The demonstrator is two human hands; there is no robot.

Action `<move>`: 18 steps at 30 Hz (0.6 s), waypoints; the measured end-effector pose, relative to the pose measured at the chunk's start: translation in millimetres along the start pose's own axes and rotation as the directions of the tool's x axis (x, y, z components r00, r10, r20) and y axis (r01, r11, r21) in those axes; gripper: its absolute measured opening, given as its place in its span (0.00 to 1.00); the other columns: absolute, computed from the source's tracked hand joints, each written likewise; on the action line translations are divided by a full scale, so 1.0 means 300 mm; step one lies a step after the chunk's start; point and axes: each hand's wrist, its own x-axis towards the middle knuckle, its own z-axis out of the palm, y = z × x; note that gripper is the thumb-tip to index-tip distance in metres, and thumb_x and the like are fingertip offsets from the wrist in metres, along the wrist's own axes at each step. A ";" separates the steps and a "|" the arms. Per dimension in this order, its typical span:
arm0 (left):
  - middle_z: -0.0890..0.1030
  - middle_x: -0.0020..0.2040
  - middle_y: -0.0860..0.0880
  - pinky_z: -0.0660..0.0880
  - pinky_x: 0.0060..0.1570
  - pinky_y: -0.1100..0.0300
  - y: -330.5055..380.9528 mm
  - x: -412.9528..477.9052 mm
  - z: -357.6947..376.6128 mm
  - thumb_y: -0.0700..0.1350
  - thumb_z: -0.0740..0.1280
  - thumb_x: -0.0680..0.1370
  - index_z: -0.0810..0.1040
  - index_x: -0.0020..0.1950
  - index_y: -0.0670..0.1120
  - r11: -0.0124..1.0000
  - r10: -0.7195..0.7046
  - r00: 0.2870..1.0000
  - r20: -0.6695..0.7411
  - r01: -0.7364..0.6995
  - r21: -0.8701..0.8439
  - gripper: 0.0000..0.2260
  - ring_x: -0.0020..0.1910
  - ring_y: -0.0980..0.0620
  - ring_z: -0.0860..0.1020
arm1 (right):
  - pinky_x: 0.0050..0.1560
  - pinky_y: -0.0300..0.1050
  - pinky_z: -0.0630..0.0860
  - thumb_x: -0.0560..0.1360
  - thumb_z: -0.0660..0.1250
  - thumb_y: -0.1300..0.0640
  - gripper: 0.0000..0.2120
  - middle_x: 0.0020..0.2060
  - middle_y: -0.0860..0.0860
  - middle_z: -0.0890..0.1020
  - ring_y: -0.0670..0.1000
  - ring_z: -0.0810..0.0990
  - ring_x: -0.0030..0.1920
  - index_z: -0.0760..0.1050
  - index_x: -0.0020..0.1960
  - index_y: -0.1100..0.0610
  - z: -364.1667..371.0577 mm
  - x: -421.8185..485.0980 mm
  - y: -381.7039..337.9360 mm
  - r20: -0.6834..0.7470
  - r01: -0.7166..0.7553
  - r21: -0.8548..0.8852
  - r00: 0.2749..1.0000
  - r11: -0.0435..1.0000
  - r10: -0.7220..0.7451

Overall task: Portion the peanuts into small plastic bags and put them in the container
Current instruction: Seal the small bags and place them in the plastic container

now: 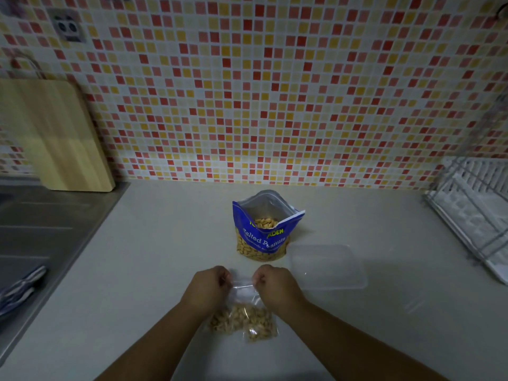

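Note:
A small clear plastic bag (243, 317) partly filled with peanuts lies on the counter near the front. My left hand (207, 287) pinches the left end of its top strip and my right hand (276, 284) pinches the right end. Behind them stands an open blue bag of salted peanuts (264, 235), upright, with peanuts visible inside. A clear plastic container (328, 266) sits to the right of my right hand, beside the blue bag; I cannot tell what is in it.
A pale counter (154, 243) runs to a tiled wall. A steel sink drainboard (41, 229) with a striped cloth (19, 288) lies at the left, a wooden cutting board (57, 138) leans behind it, and a white dish rack (475, 213) stands at the right.

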 end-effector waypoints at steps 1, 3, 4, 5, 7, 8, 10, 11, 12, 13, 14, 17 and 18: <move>0.81 0.39 0.51 0.68 0.36 0.66 0.001 0.000 0.004 0.42 0.64 0.75 0.74 0.38 0.53 1.000 0.001 1.000 -0.001 -0.001 0.016 0.07 0.41 0.52 0.78 | 0.52 0.43 0.75 0.76 0.60 0.59 0.10 0.49 0.54 0.83 0.54 0.78 0.54 0.78 0.52 0.54 0.006 0.002 0.006 -0.008 0.016 -0.024 1.000 1.000 -0.016; 0.83 0.46 0.47 0.70 0.42 0.63 0.002 0.000 0.011 0.43 0.64 0.74 0.79 0.46 0.50 0.999 -0.001 1.000 -0.012 0.001 0.041 0.05 0.46 0.49 0.80 | 0.53 0.43 0.74 0.77 0.59 0.57 0.11 0.50 0.53 0.82 0.53 0.76 0.55 0.78 0.55 0.53 0.016 0.004 0.014 -0.014 0.025 -0.058 1.000 0.998 -0.026; 0.83 0.49 0.46 0.72 0.46 0.62 0.002 -0.002 0.013 0.45 0.64 0.74 0.80 0.52 0.48 0.998 0.001 1.000 -0.022 0.001 0.057 0.09 0.49 0.48 0.80 | 0.54 0.42 0.72 0.78 0.59 0.55 0.12 0.52 0.53 0.82 0.53 0.75 0.57 0.77 0.58 0.52 0.017 0.005 0.015 -0.026 0.031 -0.068 0.999 0.997 -0.033; 0.82 0.53 0.46 0.72 0.51 0.61 0.003 -0.003 0.017 0.47 0.64 0.73 0.79 0.57 0.47 0.997 0.015 0.999 -0.041 -0.012 0.081 0.14 0.52 0.47 0.79 | 0.56 0.42 0.71 0.78 0.59 0.54 0.13 0.53 0.53 0.82 0.53 0.74 0.58 0.76 0.60 0.52 0.016 0.004 0.018 -0.047 0.040 -0.072 0.998 0.997 -0.043; 0.81 0.57 0.46 0.72 0.56 0.56 0.015 -0.004 0.026 0.52 0.62 0.70 0.76 0.63 0.47 0.987 0.083 0.992 -0.099 -0.068 0.146 0.23 0.55 0.45 0.78 | 0.59 0.41 0.70 0.77 0.62 0.51 0.15 0.55 0.50 0.81 0.52 0.72 0.60 0.75 0.62 0.51 0.002 0.001 0.028 -0.117 0.062 -0.041 0.991 0.997 -0.067; 0.80 0.59 0.47 0.71 0.57 0.55 0.032 -0.004 0.029 0.54 0.61 0.69 0.75 0.65 0.48 0.982 0.123 0.985 -0.123 -0.103 0.158 0.25 0.57 0.45 0.77 | 0.60 0.42 0.69 0.75 0.64 0.51 0.16 0.55 0.50 0.81 0.52 0.72 0.60 0.75 0.62 0.51 -0.017 -0.004 0.034 -0.155 0.078 -0.019 0.985 0.997 -0.080; 0.77 0.62 0.50 0.67 0.58 0.59 0.091 -0.008 0.035 0.54 0.64 0.69 0.72 0.66 0.50 0.973 0.209 0.970 -0.125 -0.193 0.130 0.26 0.60 0.47 0.73 | 0.60 0.45 0.70 0.72 0.67 0.49 0.19 0.56 0.50 0.80 0.54 0.72 0.59 0.75 0.61 0.51 -0.079 -0.013 0.060 -0.228 0.114 -0.040 0.966 0.993 -0.120; 0.76 0.64 0.51 0.65 0.58 0.62 0.132 -0.011 0.040 0.53 0.67 0.69 0.70 0.67 0.50 0.965 0.250 0.963 -0.104 -0.239 0.108 0.27 0.62 0.48 0.71 | 0.60 0.47 0.70 0.69 0.68 0.47 0.22 0.57 0.51 0.80 0.55 0.72 0.59 0.75 0.62 0.51 -0.118 -0.016 0.081 -0.247 0.122 -0.094 0.958 0.988 -0.142; 0.75 0.64 0.52 0.65 0.58 0.63 0.172 -0.009 0.050 0.53 0.69 0.69 0.69 0.68 0.51 0.961 0.272 0.960 -0.066 -0.268 0.073 0.28 0.62 0.49 0.71 | 0.60 0.48 0.69 0.67 0.68 0.45 0.25 0.58 0.50 0.78 0.55 0.72 0.60 0.74 0.63 0.51 -0.161 -0.019 0.105 -0.246 0.118 -0.163 0.957 0.980 -0.156; 0.75 0.64 0.53 0.66 0.58 0.63 0.212 -0.006 0.062 0.55 0.70 0.67 0.70 0.67 0.52 0.958 0.287 0.957 -0.030 -0.286 0.031 0.29 0.62 0.50 0.71 | 0.61 0.48 0.67 0.66 0.69 0.43 0.29 0.61 0.49 0.76 0.55 0.71 0.62 0.71 0.65 0.50 -0.206 -0.022 0.131 -0.215 0.102 -0.233 0.964 0.967 -0.154; 0.77 0.62 0.53 0.69 0.57 0.63 0.246 0.002 0.077 0.58 0.70 0.64 0.71 0.66 0.53 0.954 0.301 0.954 -0.007 -0.301 -0.002 0.30 0.61 0.50 0.73 | 0.62 0.47 0.65 0.65 0.69 0.42 0.33 0.64 0.48 0.73 0.54 0.69 0.64 0.68 0.68 0.48 -0.246 -0.023 0.160 -0.166 0.082 -0.296 0.977 0.952 -0.136; 0.77 0.60 0.51 0.72 0.59 0.58 0.305 0.037 0.144 0.64 0.68 0.61 0.69 0.65 0.52 0.950 0.286 0.955 0.082 -0.293 0.103 0.35 0.61 0.47 0.73 | 0.66 0.48 0.60 0.63 0.72 0.39 0.45 0.71 0.48 0.62 0.53 0.61 0.69 0.56 0.74 0.49 -0.334 -0.008 0.240 -0.006 0.070 -0.425 0.997 0.903 -0.080; 0.76 0.62 0.51 0.70 0.60 0.58 0.311 0.050 0.169 0.63 0.70 0.62 0.67 0.67 0.51 0.950 0.262 0.960 0.096 -0.274 0.150 0.36 0.62 0.46 0.71 | 0.68 0.50 0.58 0.62 0.73 0.38 0.49 0.73 0.49 0.59 0.54 0.59 0.71 0.53 0.75 0.50 -0.348 0.003 0.263 0.042 0.081 -0.458 0.997 0.885 -0.069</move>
